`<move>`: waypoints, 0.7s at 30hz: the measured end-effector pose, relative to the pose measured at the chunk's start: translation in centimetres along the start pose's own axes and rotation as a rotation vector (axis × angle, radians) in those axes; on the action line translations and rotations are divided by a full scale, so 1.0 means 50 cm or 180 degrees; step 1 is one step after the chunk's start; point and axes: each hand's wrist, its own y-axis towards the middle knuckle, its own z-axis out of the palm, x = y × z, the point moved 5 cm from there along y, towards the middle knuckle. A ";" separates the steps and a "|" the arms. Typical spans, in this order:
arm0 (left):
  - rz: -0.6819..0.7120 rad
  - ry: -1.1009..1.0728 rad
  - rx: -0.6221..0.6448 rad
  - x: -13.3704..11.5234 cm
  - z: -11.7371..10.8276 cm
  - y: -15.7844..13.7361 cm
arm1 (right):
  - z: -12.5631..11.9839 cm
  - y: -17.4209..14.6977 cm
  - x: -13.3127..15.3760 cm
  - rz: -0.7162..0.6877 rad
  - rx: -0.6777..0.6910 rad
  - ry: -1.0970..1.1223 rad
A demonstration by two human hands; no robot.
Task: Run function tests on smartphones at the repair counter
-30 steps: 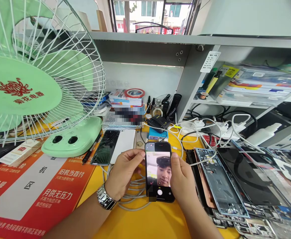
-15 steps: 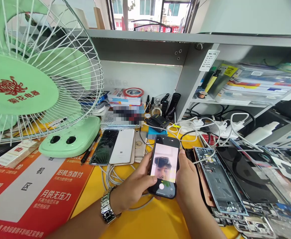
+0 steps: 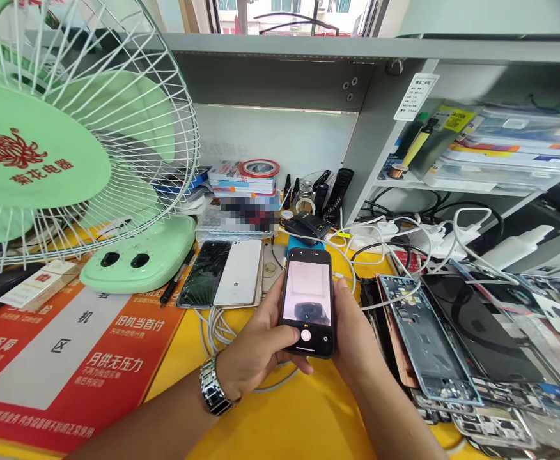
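A black smartphone (image 3: 307, 291) is held between my two hands above the yellow tabletop. Its lit screen shows a camera view with a white round shutter button. My left hand (image 3: 261, 342), with a metal watch (image 3: 215, 386) on the wrist, is closed around the phone's left edge. Its thumb lies on the lower left of the screen. Along the other edge my right hand (image 3: 357, 338) grips the phone, its fingers mostly hidden behind it. Just left of the phone lie a white phone (image 3: 238, 273) and a black phone with a cracked screen (image 3: 204, 275).
A green fan (image 3: 136, 255) stands at the left, above a red and orange printed mat (image 3: 112, 377). Dismantled phone parts (image 3: 433, 345) pile up at the right among white cables (image 3: 419, 246). Grey shelving (image 3: 385, 128) rises behind the table.
Both hands have brought the phone slightly left and up in the picture. Its screen showed a face before; now mostly a pale wall, with a dark shape low down. The view has shifted slightly.
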 end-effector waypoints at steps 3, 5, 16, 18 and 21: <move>0.0047 0.0190 -0.0085 0.003 -0.001 0.003 | 0.012 -0.005 -0.015 0.0471 0.0392 0.0481; 0.0102 0.0266 -0.0067 0.005 -0.002 0.005 | 0.015 -0.009 -0.017 0.0624 0.0484 0.0588; 0.0185 0.0405 -0.0020 0.006 -0.001 0.008 | 0.014 -0.003 -0.017 0.0542 0.0439 0.0702; 0.0146 0.0235 -0.0004 0.006 -0.003 0.008 | 0.016 -0.002 -0.015 0.0442 0.0458 0.0768; 0.0149 -0.0058 0.0141 0.006 -0.005 0.009 | 0.016 -0.001 -0.014 0.0362 0.0499 0.0784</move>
